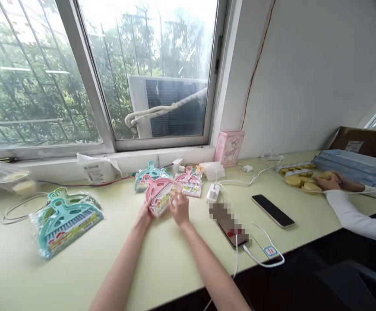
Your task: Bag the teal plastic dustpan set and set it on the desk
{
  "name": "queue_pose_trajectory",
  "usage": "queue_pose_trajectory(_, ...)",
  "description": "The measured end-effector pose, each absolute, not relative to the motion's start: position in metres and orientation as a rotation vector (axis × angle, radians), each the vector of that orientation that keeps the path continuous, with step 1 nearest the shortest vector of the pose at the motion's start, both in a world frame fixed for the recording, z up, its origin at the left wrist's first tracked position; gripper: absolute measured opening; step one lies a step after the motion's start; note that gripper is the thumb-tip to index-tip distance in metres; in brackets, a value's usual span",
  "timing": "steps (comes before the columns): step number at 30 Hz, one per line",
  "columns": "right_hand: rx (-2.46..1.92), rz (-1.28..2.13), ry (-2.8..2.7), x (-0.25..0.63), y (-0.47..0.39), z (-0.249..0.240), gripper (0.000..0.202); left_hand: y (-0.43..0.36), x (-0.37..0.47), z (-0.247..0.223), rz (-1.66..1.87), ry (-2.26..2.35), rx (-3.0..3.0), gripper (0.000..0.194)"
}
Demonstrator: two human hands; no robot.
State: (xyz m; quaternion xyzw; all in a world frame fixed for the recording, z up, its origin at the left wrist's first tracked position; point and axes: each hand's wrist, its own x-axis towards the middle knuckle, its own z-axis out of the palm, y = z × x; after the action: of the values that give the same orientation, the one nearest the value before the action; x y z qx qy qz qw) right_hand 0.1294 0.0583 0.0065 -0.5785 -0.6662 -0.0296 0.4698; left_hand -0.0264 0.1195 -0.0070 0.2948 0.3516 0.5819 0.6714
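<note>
A pink dustpan and brush set (161,190) in a clear plastic wrapper is held above the table, tilted. My left hand (145,212) is closed on its lower left edge. At its right side my right hand (179,206) has its fingers bent against the wrapper, gripping that edge; the fingertips are partly blurred. Just behind lie a teal wrapped dustpan set (150,166) and another pink wrapped dustpan set (188,181). Off to the left, a blue wrapped dustpan set (67,224) rests partly over a green wrapped dustpan set (60,193).
Right of my hands are a phone with cables (229,226), a dark phone (273,210) and a white charger (213,193). A pink box (229,148) stands by the wall. Farther right, another person's hand (328,180) touches yellow round items (311,185). The table's front edge runs below.
</note>
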Motion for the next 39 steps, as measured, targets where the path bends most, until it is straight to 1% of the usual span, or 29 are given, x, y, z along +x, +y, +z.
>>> queue_pose_trajectory(2,-1.373,-0.120,-1.844,0.124,0.062,-0.001,0.038,0.123,-0.035,-0.012,1.262,0.805,0.660,0.036)
queue_pose_trajectory(5,-1.366,-0.148,-1.889,0.122,0.064,-0.005,0.041,0.125,-0.043,-0.014,1.216,0.801,0.674,0.037)
queue_pose_trajectory(11,-1.443,-0.161,-1.840,0.127,0.063,-0.002,0.023,0.121,-0.039,-0.010,1.216,0.801,0.690,0.028)
queue_pose_trajectory(14,-1.416,-0.155,-1.848,0.127,0.060,0.000,0.018,0.119,-0.038,-0.010,1.221,0.759,0.681,0.030)
queue_pose_trajectory(20,-1.331,-0.161,-1.814,0.126,0.053,0.003,0.020,0.122,-0.043,-0.010,1.264,0.810,0.626,0.030)
queue_pose_trajectory(24,-1.369,-0.179,-1.772,0.127,0.057,0.001,0.019,0.126,-0.051,-0.009,1.366,0.845,0.497,0.031)
queue_pose_trajectory(29,-1.406,-0.190,-1.745,0.127,0.064,-0.004,0.012,0.127,-0.055,-0.009,1.394,0.727,0.494,0.037)
queue_pose_trajectory(31,-1.421,-0.219,-1.679,0.127,0.063,-0.003,0.014,0.125,-0.053,-0.008,1.400,0.688,0.472,0.040)
queue_pose_trajectory(33,-1.439,-0.249,-1.631,0.128,0.061,-0.002,0.020,0.122,-0.049,-0.005,1.410,0.655,0.459,0.040)
queue_pose_trajectory(35,-1.481,-0.270,-1.591,0.129,0.059,0.001,0.024,0.118,-0.045,-0.002,1.410,0.641,0.462,0.037)
queue_pose_trajectory(39,-1.618,-0.242,-1.478,0.134,0.059,0.003,0.025,0.114,-0.038,0.002,1.412,0.631,0.473,0.031)
